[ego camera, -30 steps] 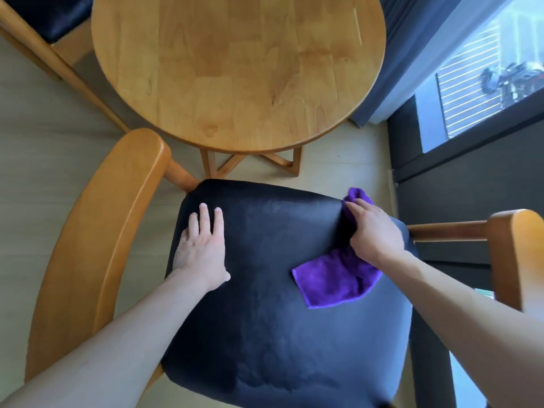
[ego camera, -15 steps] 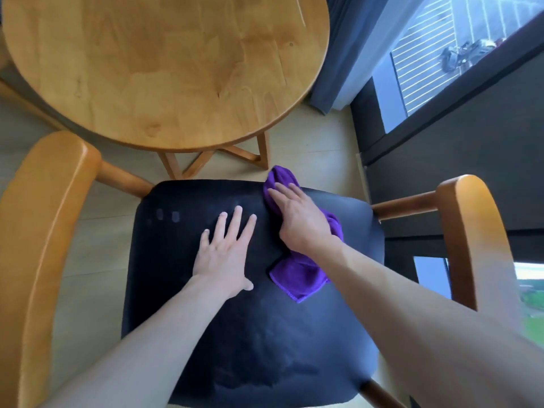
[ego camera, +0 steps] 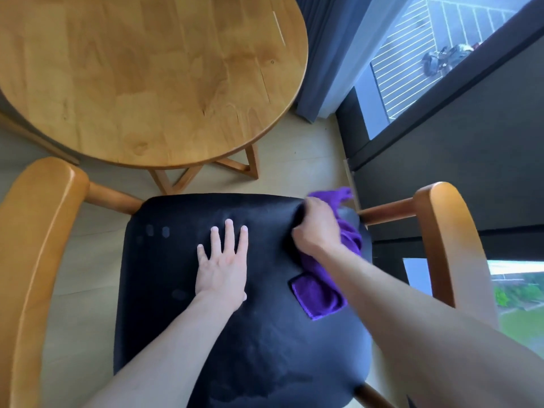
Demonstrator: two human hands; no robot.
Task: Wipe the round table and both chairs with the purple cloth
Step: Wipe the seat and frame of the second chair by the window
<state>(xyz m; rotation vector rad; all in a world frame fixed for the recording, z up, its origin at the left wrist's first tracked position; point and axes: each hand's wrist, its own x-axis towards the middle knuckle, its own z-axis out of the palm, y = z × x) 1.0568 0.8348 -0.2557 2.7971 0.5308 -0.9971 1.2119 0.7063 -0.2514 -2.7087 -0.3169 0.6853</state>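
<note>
Step in hand, as judged: wiping the seat of one chair. The right hand (ego camera: 316, 228) lies on the bunched purple microfibre cloth (ego camera: 326, 290) at the far right corner of the black padded chair seat (ego camera: 235, 334); its grip looks curled over the cloth and pressing it down, though motion blur hides the fingertips, so the exact hold cannot be read. One end of the cloth pokes past the seat's far edge; the other end trails flat on the seat beside the right forearm. The left hand (ego camera: 222, 269) rests flat near the seat's middle, grip spread, fingers straight, holding nothing; probably bracing the chair. A few faint dull marks show on the seat to the left of that hand. Curved light-wood armrest at left (ego camera: 38, 245) and its twin at right (ego camera: 447, 237) flank the seat. The round light-wood bench (ego camera: 141, 78) stands just beyond the chair, top bare of objects; whether it is already wiped cannot be told. Second chair: not identifiable here. Next move, as judged: draw the cloth across the left part of the seat, which calls for lifting the bracing hand clear, then cover the armrests. Containers: none in view, so no contents to log.
</note>
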